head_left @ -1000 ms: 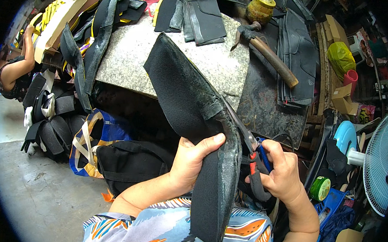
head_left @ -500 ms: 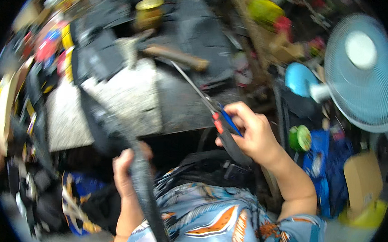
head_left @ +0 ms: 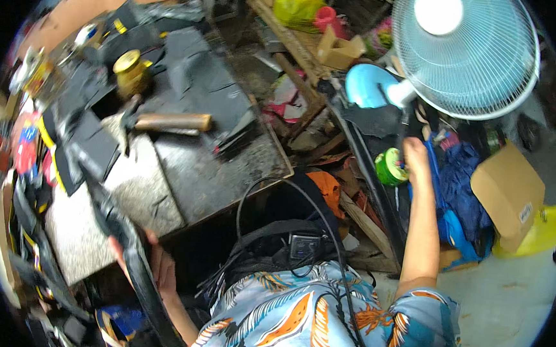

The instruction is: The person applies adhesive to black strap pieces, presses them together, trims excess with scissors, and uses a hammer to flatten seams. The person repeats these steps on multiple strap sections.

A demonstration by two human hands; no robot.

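Black strip: here it is, on the person's left, a long folded black strip [head_left: 143, 279] slanting from over the pale slab [head_left: 150, 206] down toward the patterned shirt [head_left: 293, 323]; whether its upper end touches the slab, cannot tell.
Left hand: the left hand [head_left: 163, 269] has that strip in its grip, fingers showing on both sides of it, near the table's front edge.
Right hand: and out goes the arm to the side, the right hand [head_left: 414, 156] right by a green tub [head_left: 390, 167], fingers bent; a dark slim thing [head_left: 405, 121] shows just above them, too unclear to say whether it is held.
Fan: big and pale blue, the fan [head_left: 485, 65] looms above the right hand, its bright blue base [head_left: 366, 86] to the left of the hand.
Tabletop: a hammer [head_left: 175, 122] lies across the dark board [head_left: 226, 179], its head over by the slab; beyond it stands a yellow jar [head_left: 132, 76], with flat black pieces [head_left: 201, 71] spread beside it.
Right side: dark blue cloth [head_left: 461, 180] lies bunched near the right forearm, a cardboard box [head_left: 510, 199] just beside it.
Lap: a black cable [head_left: 333, 226] loops over the shirt, near a small black device [head_left: 306, 247].
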